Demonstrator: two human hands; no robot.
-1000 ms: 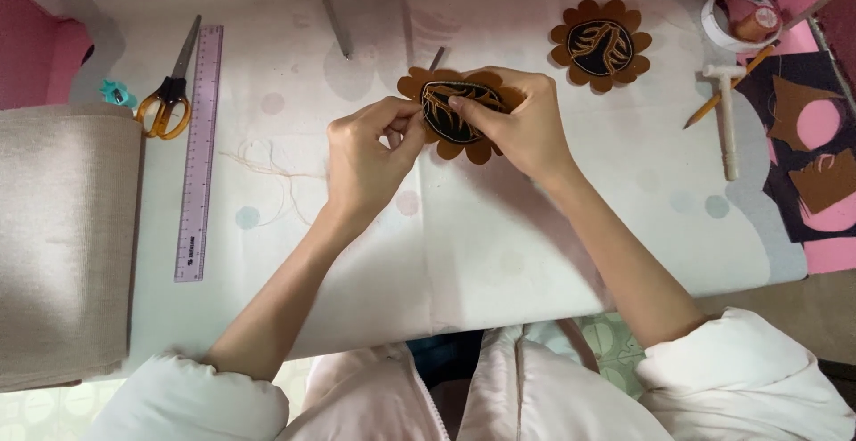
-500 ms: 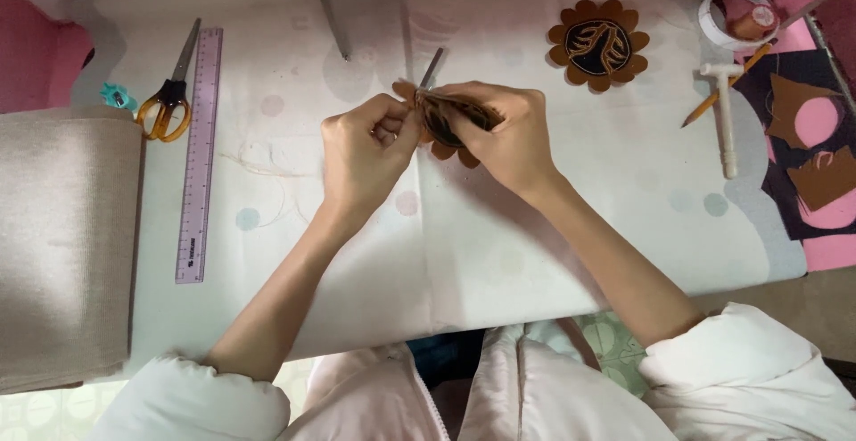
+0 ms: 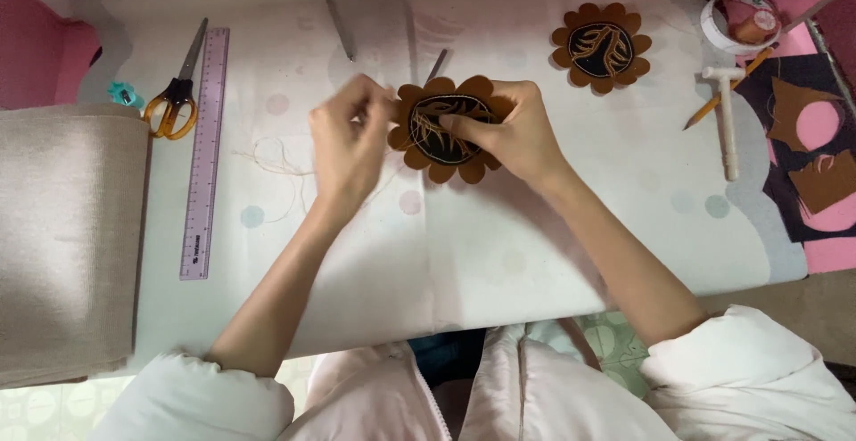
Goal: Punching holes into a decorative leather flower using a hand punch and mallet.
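the one container-like thing in view is a white tape ring point(image 3: 738, 20) at the upper right, with a small orange-brown object sitting inside its opening. the work surface is a pale table cover point(image 3: 464, 245) dotted with faint coloured spots, lying over a desk with pink showing at the left and right edges; a roll of beige fabric point(image 3: 67, 245) lies along the left side. in the middle, the right hand point(image 3: 508, 133) grips a scalloped brown leather flower piece point(image 3: 443, 129) with a dark round centre and pale stitching, fingers pressed on its face and thumb side hidden behind. the left hand point(image 3: 348, 142) is pinched shut just at the flower's left edge, blurred; a thin pale thread point(image 3: 272, 163) trails loosely on the cover to its left, but i cannot tell whether the fingers hold it. a second, finished-looking flower piece point(image 3: 601, 47) lies apart toward the upper right. left of the hands lie a purple ruler point(image 3: 205, 151) and orange-handled scissors point(image 3: 178, 93), touching side by side. a slim metal tool point(image 3: 341, 29) rests above, another point(image 3: 436, 64) pokes out just beyond the held flower. to the right are a white mallet point(image 3: 727, 124), a pencil point(image 3: 713, 102), and brown leather scraps point(image 3: 807, 147) on dark and pink sheets.
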